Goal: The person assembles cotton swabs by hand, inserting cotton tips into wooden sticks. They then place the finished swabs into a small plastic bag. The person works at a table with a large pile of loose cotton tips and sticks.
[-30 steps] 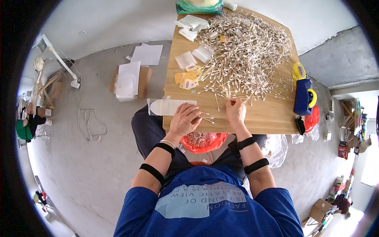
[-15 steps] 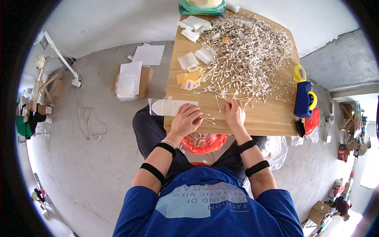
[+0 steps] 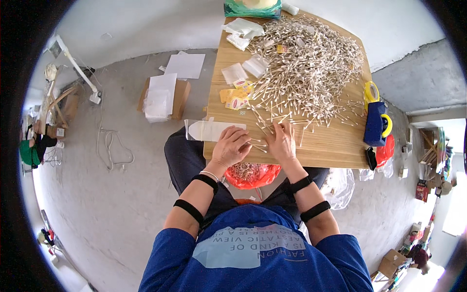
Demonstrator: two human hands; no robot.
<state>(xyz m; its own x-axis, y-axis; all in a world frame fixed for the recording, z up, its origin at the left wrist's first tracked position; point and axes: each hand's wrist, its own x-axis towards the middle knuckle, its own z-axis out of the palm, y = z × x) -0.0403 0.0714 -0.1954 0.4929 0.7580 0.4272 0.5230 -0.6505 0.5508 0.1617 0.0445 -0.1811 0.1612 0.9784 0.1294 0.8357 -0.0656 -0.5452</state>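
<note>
A bare room with a grey concrete floor (image 3: 121, 209) and white walls (image 3: 146, 29) surrounds a light wood-grain table (image 3: 335, 155), seen from above by a seated person in a blue short-sleeved T-shirt (image 3: 272, 272). A large, tangled heap of thin cotton swabs with white tips (image 3: 311, 63) covers the table's far and middle part, thinning toward the near edge. The person's left hand (image 3: 231, 146) rests at the near left, its fingers curled and close together, overlapping the right end of a flat white strip with a pointed left end (image 3: 206, 131). A few loose cotton swabs (image 3: 260, 146) poke out to the right from under those fingers; whether they are pinched or just covered, I cannot tell. The right hand (image 3: 282, 138) is just beside them, at the heap's near fringe, fingers bent and slightly spread, tips pointing down among the swabs; I cannot tell if it grips any. Beyond the left hand lie small yellow-and-white printed cards (image 3: 237, 102) and clear plastic sachets (image 3: 234, 73). At the right edge stands a dark blue tape dispenser (image 3: 373, 126). Below the table, between the knees, a red plastic bag (image 3: 253, 184) holds more swabs.
</note>
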